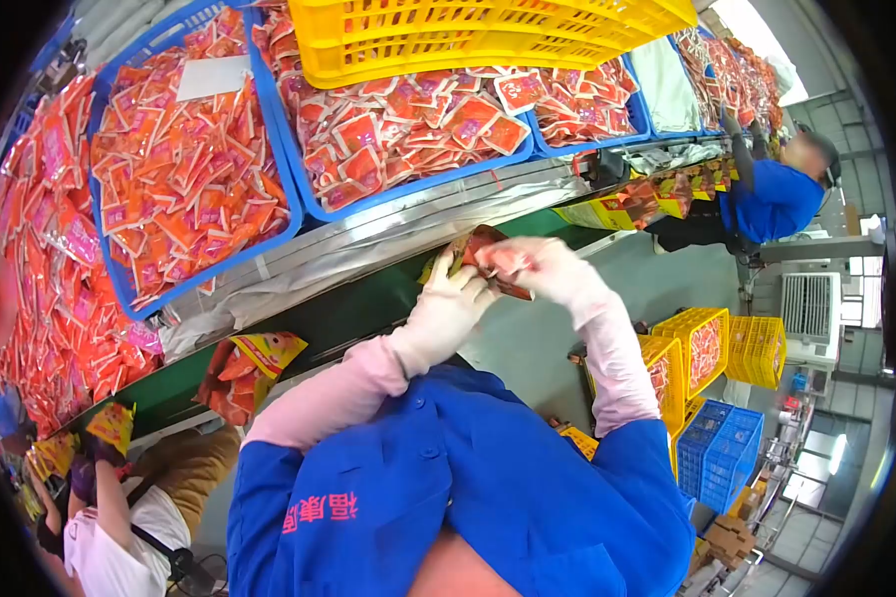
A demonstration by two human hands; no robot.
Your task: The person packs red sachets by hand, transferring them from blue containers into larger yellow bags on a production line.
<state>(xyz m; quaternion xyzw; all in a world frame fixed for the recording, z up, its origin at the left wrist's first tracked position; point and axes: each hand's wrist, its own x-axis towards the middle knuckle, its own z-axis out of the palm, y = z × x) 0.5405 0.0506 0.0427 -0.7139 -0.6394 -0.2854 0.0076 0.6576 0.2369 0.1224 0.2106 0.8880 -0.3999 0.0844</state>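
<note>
Left hand (450, 300): gloved, gripping an opened pouch (484, 239) at the near edge of the green belt (353, 297). Right hand (540, 267): gloved, pinching what seems a red packet (502, 261) at the pouch's mouth. Beyond: blue tray (408, 194), packet-filled; yellow crate (488, 65) above.

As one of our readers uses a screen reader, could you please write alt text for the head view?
A worker in blue holds a bag in the gloved left hand and a red packet against it in the right hand, beside a green belt. Blue crates heaped with similar packets line the far side, and other workers are nearby.
</note>
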